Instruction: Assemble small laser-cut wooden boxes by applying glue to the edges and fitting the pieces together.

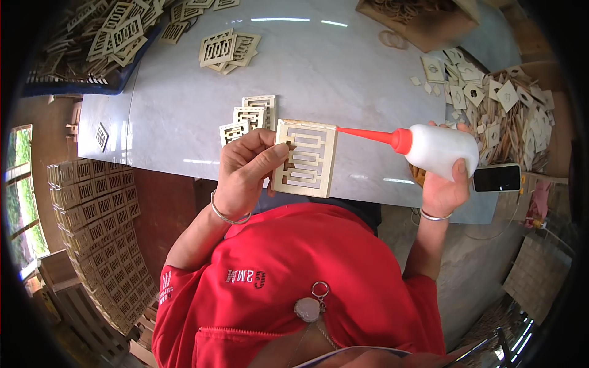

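Note:
My left hand point(246, 168) grips a pale wooden lattice panel point(305, 158) by its left edge, holding it flat just above the near edge of the grey table point(343, 73). In my right hand point(445, 181) is a white squeeze bottle point(438, 150) with a long red nozzle. The nozzle tip touches the panel's upper right edge. Several similar lattice panels point(248, 116) lie on the table just beyond my left hand.
A dark phone point(497, 178) lies by my right hand. Small wooden cut pieces point(503, 104) are heaped at the right. More lattice panels point(228, 50) sit mid-table and a large heap point(104, 37) at far left. Stacked panels point(98, 227) stand on the floor at left. A cardboard box point(423, 21) is at the back.

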`<state>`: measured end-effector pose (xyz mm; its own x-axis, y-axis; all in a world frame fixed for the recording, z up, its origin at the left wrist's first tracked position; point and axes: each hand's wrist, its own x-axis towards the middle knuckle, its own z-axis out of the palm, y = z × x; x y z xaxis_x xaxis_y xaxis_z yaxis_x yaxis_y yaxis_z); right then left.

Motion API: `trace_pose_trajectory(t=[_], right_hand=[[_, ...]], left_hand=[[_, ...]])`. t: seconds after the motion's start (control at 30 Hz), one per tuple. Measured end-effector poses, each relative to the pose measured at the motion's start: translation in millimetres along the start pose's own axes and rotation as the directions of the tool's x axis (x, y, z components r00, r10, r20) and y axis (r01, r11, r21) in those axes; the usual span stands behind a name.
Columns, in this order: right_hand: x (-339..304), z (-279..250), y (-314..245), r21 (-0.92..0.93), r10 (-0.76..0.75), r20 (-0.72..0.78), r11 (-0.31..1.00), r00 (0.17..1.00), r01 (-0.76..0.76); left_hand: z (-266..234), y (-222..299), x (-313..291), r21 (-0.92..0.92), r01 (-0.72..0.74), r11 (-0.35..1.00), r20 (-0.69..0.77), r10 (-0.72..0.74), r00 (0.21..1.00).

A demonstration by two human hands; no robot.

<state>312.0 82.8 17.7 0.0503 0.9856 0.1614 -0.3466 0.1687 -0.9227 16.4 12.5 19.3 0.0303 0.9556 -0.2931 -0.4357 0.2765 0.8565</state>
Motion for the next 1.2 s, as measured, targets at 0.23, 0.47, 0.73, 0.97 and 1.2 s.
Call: trace_pose_trajectory(t=[0.23, 0.47, 0.73, 0.97, 1.2], right_hand=[[-1, -2, 5, 0.079, 0.057, -0.029, 0.995, 0.998, -0.054], [-7, -6, 4, 0.072, 0.056, 0.030, 0.996, 0.998, -0.058], [-13, -11, 2, 0.062, 0.051, 0.110, 0.996, 0.993, -0.058], [-17, -17, -4, 0.092, 0.070, 0.183, 0.992, 0.981, -0.088], [-31, -42, 11, 0.283, 0.087, 0.070, 0.954, 0.994, -0.103]], left_hand=[[1, -4, 2, -0.138, 0.058, 0.989, 0.023, -0.055, 0.998], [-1, -3, 4, -0.149, 0.070, 0.986, 0.028, -0.067, 0.997], [-2, -4, 7, -0.161, 0.076, 0.984, -0.019, -0.080, 0.997], [0, -8, 10, -0.153, 0.056, 0.987, -0.034, -0.062, 0.997], [1, -20, 18, -0.017, 0.039, 0.999, -0.153, -0.041, 0.987]])
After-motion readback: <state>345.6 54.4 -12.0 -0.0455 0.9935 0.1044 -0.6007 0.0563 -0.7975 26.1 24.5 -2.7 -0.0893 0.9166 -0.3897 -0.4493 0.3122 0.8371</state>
